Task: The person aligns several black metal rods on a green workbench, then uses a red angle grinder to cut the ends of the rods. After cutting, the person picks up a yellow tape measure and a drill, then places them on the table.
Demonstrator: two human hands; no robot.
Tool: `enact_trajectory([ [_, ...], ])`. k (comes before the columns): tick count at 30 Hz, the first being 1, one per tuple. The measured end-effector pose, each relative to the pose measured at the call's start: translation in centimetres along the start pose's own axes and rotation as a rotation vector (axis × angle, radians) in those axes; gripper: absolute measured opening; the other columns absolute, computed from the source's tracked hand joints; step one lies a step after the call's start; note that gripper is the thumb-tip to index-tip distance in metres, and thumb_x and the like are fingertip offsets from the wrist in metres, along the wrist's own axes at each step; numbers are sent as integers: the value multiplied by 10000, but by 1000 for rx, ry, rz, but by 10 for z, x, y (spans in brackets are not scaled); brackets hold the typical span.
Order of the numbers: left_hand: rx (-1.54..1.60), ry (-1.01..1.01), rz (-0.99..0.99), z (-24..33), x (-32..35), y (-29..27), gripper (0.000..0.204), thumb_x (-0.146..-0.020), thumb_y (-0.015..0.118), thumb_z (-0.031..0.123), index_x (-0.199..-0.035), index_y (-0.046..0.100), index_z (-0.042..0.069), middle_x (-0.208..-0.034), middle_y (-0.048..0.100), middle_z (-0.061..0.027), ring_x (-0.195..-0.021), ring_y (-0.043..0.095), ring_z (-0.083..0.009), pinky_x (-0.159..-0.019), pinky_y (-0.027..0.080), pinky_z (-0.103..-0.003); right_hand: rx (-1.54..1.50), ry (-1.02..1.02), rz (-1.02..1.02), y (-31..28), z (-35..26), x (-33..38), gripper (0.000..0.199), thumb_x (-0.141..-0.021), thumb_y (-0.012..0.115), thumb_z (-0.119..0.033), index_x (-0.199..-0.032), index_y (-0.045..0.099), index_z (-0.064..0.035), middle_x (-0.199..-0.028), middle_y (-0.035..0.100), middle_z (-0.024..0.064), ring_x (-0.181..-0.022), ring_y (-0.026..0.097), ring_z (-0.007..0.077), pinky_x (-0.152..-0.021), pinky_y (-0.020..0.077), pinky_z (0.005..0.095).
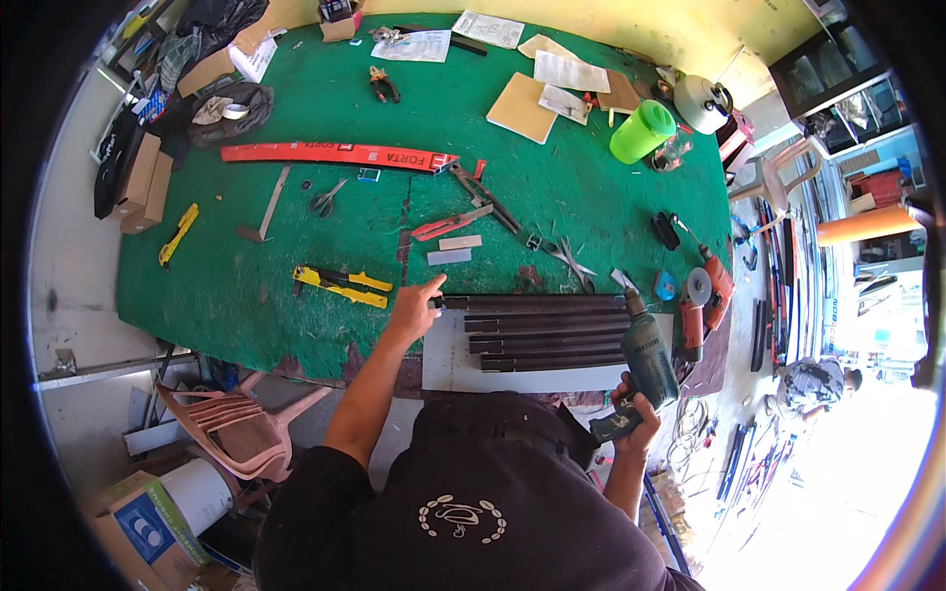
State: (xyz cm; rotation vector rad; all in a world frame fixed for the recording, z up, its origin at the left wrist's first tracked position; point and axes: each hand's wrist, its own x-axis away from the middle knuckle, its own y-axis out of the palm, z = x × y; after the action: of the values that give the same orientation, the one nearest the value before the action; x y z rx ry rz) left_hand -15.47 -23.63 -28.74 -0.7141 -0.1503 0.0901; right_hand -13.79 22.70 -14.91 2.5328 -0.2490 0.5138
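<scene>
In my right hand (639,412) is a dark teal power drill (647,353), its grip wrapped by my fingers and its chuck pointing away from me over the table. The fingers of my left hand (416,307) close on the left end of the farthest dark brown bar (532,302), with the index finger stretched out. Several more dark bars (552,346) lie side by side nearer to me, on a pale sheet (448,366) at the table's front edge. The drill's chuck is close to the right ends of the bars.
On the green table (246,217) lie a yellow riveter-like tool (343,286), scissors (574,264), a long red level (340,155) and pliers (384,86). Right of the drill are an angle grinder (694,320) and an orange drill (719,288). A plastic chair (236,424) stands at left.
</scene>
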Motion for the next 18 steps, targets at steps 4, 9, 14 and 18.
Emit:
enact_trajectory([
  [4,-20,-4,-77,-2,-6,-5,820,-729,834,-35,-1495,580,112,-1213,762,-167,-1110,713,-392,-955,577,-457,2,10,6,0,-1,-5,562,-886,710,-105,-1385,550,97,-1237,683,218,-1011,699,265,-933,593,424],
  [9,-81,106,-86,-6,-13,-10,756,-738,846,12,-1452,609,93,-1154,782,-145,-1034,720,-385,-948,567,-471,6,22,14,5,0,-13,561,-880,721,-107,-1377,559,97,-1226,689,219,-1012,701,271,-932,594,427],
  [14,-119,129,-176,-9,-19,-14,723,-746,837,25,-1425,597,92,-1166,778,-152,-1078,709,-399,-961,556,-495,19,49,2,14,5,-24,579,-865,731,-113,-1379,562,93,-1210,695,218,-1009,701,277,-934,594,426],
  [18,-158,138,-199,-8,-26,-14,642,-759,811,24,-1368,616,88,-1117,794,-127,-1071,703,-383,-961,528,-507,27,65,-33,22,10,-33,586,-857,738,-112,-1381,565,86,-1207,696,217,-1012,702,273,-916,600,424],
])
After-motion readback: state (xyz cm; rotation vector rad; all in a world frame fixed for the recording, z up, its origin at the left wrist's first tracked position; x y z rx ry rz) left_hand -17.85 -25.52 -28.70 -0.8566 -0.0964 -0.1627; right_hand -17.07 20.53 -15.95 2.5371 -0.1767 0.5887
